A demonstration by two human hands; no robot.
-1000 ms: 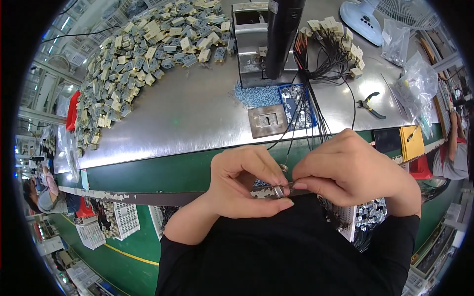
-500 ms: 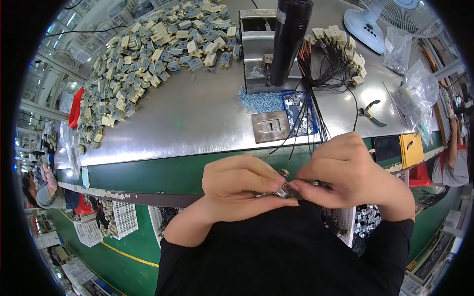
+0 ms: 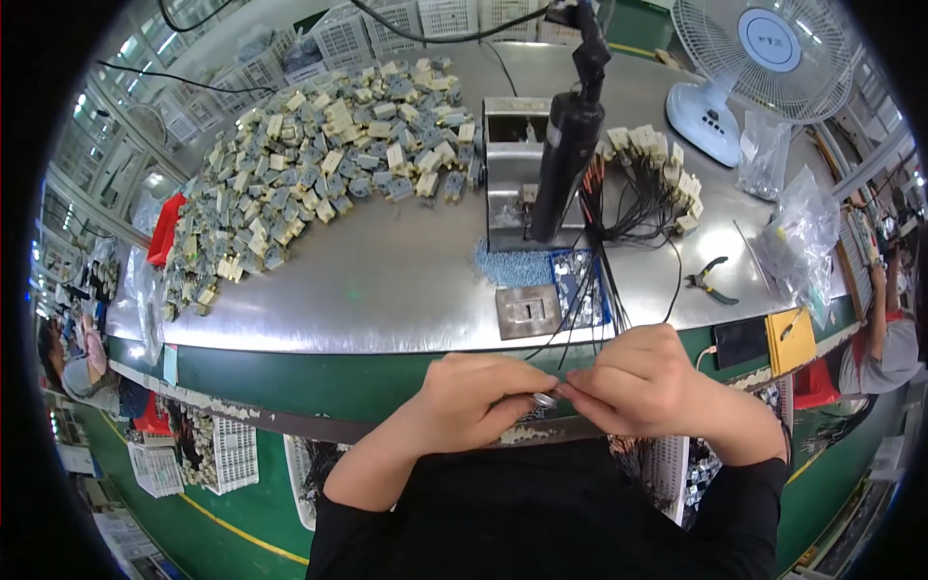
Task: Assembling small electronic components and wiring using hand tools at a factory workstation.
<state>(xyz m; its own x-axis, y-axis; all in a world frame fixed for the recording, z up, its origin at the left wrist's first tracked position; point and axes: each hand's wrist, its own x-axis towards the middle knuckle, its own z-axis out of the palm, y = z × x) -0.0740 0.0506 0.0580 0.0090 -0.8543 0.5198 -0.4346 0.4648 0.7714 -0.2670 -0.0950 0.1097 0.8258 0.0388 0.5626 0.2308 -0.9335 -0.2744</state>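
Held low in front of me, over the table's near edge, my left hand [image 3: 469, 401] is closed in a pinch on a small shiny metal part [image 3: 544, 399]. Fingertips hide most of that part. My right hand [image 3: 633, 387] meets it from the other side, thumb and forefinger pressed together at the part's edge. What the right fingers grip is covered. Thin black cables [image 3: 599, 324] run down from the bench to my fingers. Just beyond lie a slotted metal block [image 3: 528, 314], a blue tray [image 3: 607, 309] of small metal pieces and a heap of blue screws [image 3: 512, 266].
A large pile of grey and cream plastic housings [image 3: 290, 184] covers the left. A black cylindrical tool [image 3: 561, 174] stands by a metal fixture [image 3: 503, 217]. Bundled cables [image 3: 628, 227], pliers [image 3: 712, 280], a plastic bag [image 3: 802, 232] and a fan [image 3: 710, 116] are on the right.
The view has tilted up, showing more of the bench's far side. My hands have drawn closer around the metal part, which is now more covered by fingers.
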